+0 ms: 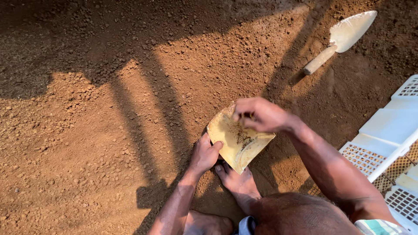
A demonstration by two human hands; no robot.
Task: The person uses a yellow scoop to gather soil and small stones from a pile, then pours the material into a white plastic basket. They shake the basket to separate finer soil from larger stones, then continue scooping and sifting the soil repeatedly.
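Person squats on loose brown soil (87, 143), knee and bare foot (237, 182) nearest the camera. Foot is planted just under the lower corner of a tan, stiff sheet (237, 141), curved like a scoop; whether toes touch it, cannot tell.

Left hand (204, 154): fingers curled shut around the sheet's left edge, thumb on its upper face. The grip appears to steady the sheet and keep it tilted, lower corner pointing toward the foot, upper edge lifted off the ground.

Right hand (261, 115): over the sheet's upper right edge, fingers bent and bunched, fingertips down against the inner face. A thin smear of dirt sits on the sheet just below those fingertips. Pinched on soil grains or merely pressing the sheet: cannot tell. Arm comes in from the right, across the knee.

Right of the arm: white plastic crates (383, 139) with lattice sides, partly out of frame, near but apart from the sheet.

Farther off, upper right: trowel (344, 37) lying flat on the soil, pale blade pointing away, wooden handle toward the person, well apart from both hands. Nobody touches it.

Long shadows cross the ground.
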